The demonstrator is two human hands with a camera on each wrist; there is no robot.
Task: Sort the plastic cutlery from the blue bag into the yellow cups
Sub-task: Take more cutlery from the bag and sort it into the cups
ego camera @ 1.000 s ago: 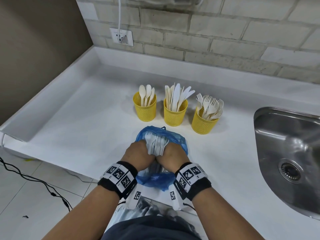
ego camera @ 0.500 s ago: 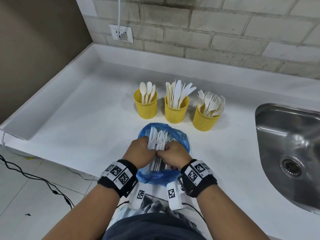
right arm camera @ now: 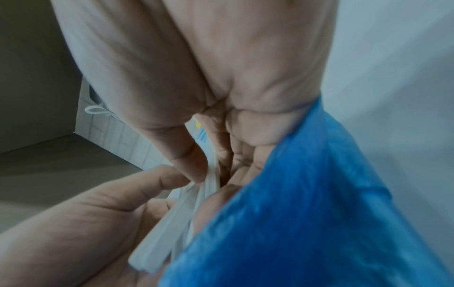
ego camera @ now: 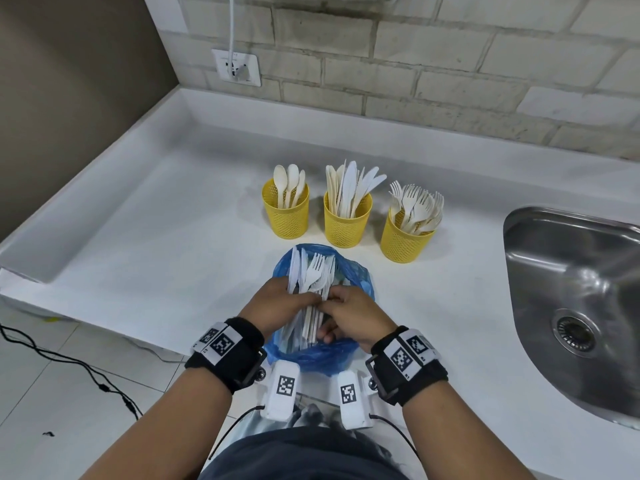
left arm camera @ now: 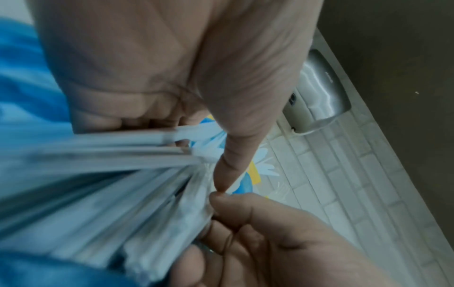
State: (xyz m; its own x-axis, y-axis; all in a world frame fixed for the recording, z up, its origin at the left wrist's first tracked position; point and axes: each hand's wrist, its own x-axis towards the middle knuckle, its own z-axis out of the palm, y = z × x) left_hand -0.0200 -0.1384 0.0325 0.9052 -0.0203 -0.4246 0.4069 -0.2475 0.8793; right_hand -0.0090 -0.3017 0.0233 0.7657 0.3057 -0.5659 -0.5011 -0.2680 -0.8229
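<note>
A blue bag (ego camera: 356, 278) lies on the white counter near its front edge, with a bundle of white plastic cutlery (ego camera: 313, 271) sticking out of its mouth. My left hand (ego camera: 277, 306) grips the bundle (left arm camera: 110, 155) from the left. My right hand (ego camera: 349, 315) pinches a few handles (right arm camera: 211, 174) at the bundle's right side, with the blue bag (right arm camera: 307, 203) against its palm. Behind the bag stand three yellow mesh cups: the left cup (ego camera: 286, 216) with spoons, the middle cup (ego camera: 347, 220) with knives, the right cup (ego camera: 405, 239) with forks.
A steel sink (ego camera: 571, 306) is sunk into the counter at the right. The brick wall carries a socket (ego camera: 236, 66) with a white cable. A raised rim (ego camera: 86, 174) runs along the counter's left side. Black cables (ego camera: 69, 365) lie on the tiled floor.
Both hands have drawn the cutlery bundle further out of the bag, and more of its heads and handles now show. The right hand has shifted from gripping the bundle to pinching a few handles.
</note>
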